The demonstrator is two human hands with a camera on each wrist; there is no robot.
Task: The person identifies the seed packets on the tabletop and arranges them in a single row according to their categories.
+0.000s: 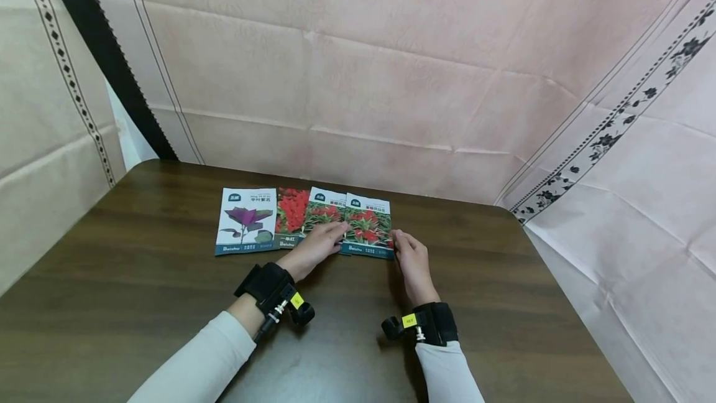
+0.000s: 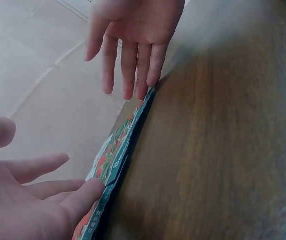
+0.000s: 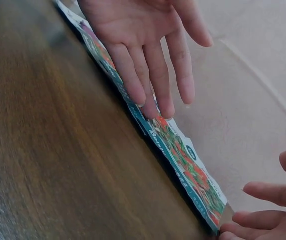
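Note:
Several flower seed packets lie in an overlapping row. The purple-flower packet (image 1: 247, 221) is at the left end. Beside it, a red-flower packet (image 1: 291, 211) is partly covered by another packet (image 1: 325, 205) showing red flowers among green leaves. A similar packet (image 1: 367, 226) ends the row at the right. My left hand (image 1: 316, 246) reaches across the third packet, its extended fingers touching near the left edge of the rightmost one. My right hand (image 1: 413, 261) stands at that packet's right edge with fingertips against it. Both wrist views show the fingers fairly straight, holding nothing.
The packets lie near the back edge of a brown wooden table (image 1: 168, 303). Pale cloth (image 1: 358, 92) hangs behind it, with a floral-banded cloth (image 1: 643, 235) on the right. Each wrist wears a black strap with a small camera.

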